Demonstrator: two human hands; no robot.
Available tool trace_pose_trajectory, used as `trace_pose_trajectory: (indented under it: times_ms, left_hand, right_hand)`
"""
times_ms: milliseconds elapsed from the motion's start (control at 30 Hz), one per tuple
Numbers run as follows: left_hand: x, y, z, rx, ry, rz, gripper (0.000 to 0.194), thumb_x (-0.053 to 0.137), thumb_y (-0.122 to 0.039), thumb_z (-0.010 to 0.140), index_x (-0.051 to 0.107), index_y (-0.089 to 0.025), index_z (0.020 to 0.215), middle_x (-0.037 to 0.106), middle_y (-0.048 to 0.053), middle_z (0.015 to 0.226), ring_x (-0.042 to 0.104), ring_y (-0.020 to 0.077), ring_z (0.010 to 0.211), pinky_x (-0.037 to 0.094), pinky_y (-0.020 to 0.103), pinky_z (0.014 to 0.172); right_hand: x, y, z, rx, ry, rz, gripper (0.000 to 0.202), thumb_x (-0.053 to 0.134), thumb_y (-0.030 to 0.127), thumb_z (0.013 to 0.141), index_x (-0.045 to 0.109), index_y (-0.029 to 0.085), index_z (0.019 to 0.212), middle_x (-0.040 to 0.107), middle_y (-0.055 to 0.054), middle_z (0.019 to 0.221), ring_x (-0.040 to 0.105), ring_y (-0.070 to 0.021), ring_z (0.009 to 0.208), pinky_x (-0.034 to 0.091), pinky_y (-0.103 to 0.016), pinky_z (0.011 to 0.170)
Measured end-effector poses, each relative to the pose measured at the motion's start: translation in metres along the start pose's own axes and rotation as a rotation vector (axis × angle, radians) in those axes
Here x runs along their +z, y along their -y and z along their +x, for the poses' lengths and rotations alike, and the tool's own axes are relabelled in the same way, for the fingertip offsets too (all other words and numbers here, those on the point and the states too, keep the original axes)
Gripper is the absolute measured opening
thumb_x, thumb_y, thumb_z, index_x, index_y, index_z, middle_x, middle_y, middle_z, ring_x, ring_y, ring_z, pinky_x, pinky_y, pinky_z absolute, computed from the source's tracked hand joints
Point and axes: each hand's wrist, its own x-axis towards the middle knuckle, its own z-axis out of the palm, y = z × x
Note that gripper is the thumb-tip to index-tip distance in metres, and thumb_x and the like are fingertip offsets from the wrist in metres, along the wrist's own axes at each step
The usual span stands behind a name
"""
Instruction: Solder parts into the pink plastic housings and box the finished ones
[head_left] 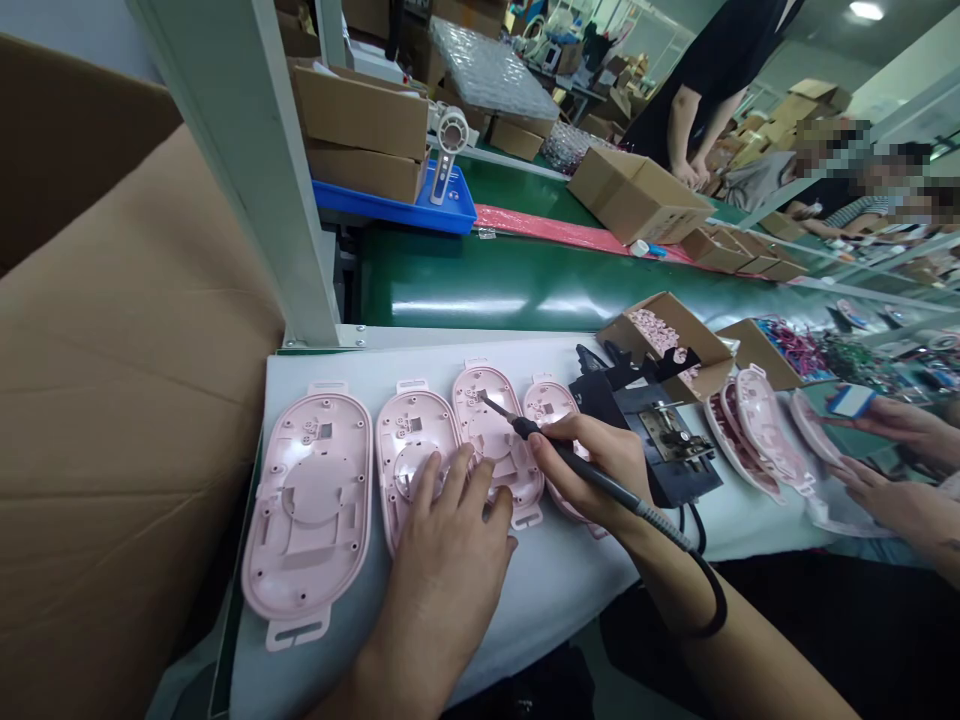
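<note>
On the white work surface [559, 590], four pink shells [300, 580] lie in a row, inner faces up. My right hand [611, 455] pinches the soldering iron [615, 490], tip at the upper end of the third shell [486, 435] from the left. My left hand [456, 565], fingers spread, lies over the second shell [396, 428] and the third. Status: third shell apparently in progress; completion of the others cannot be determined.

Lying hollow side up in a row, a pink rounded shell [501, 440] is being pointed at by a slanting black soldering iron [615, 491].
</note>
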Motion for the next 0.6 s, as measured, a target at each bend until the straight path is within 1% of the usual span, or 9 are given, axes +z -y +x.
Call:
trace_pose_trajectory:
  times_ms: [267, 400, 600]
  left_hand:
    - [0.0001, 0.0004, -0.0005, 0.000, -0.006, 0.000, 0.036, 0.073, -0.039, 0.086, 0.069, -0.023, 0.117, 0.062, 0.005, 0.136, 0.046, 0.0291, 0.138, 0.038, 0.057, 0.117]
    - [0.0004, 0.0012, -0.0009, -0.001, -0.003, -0.010, 0.035, 0.073, -0.039, 0.087, 0.069, -0.023, 0.118, 0.062, 0.005, 0.136, 0.045, 0.0291, 0.138, 0.039, 0.057, 0.116]
    - [0.0008, 0.0007, -0.0002, 0.000, -0.006, -0.002, 0.035, 0.074, -0.039, 0.086, 0.069, -0.022, 0.117, 0.061, 0.005, 0.136, 0.045, 0.0294, 0.138, 0.038, 0.057, 0.117]
  right_hand:
    - [0.0017, 0.0002, -0.0006, -0.014, 0.014, -0.004, 0.006, 0.068, 0.018, 0.089, 0.063, 0.018, 0.085, 0.065, 0.000, 0.071, 0.058, -0.0095, 0.057, 0.044, -0.023, 0.054]
    - [0.0014, -0.0010, -0.0027, -0.002, 0.021, -0.002, 0.007, 0.068, 0.018, 0.089, 0.063, 0.018, 0.084, 0.066, 0.000, 0.073, 0.061, -0.0106, 0.060, 0.046, -0.024, 0.056]
    - [0.0024, -0.0003, -0.0019, -0.023, 0.033, -0.014, 0.007, 0.068, 0.017, 0.089, 0.062, 0.018, 0.086, 0.065, 0.000, 0.073, 0.060, -0.0102, 0.061, 0.045, -0.024, 0.057]
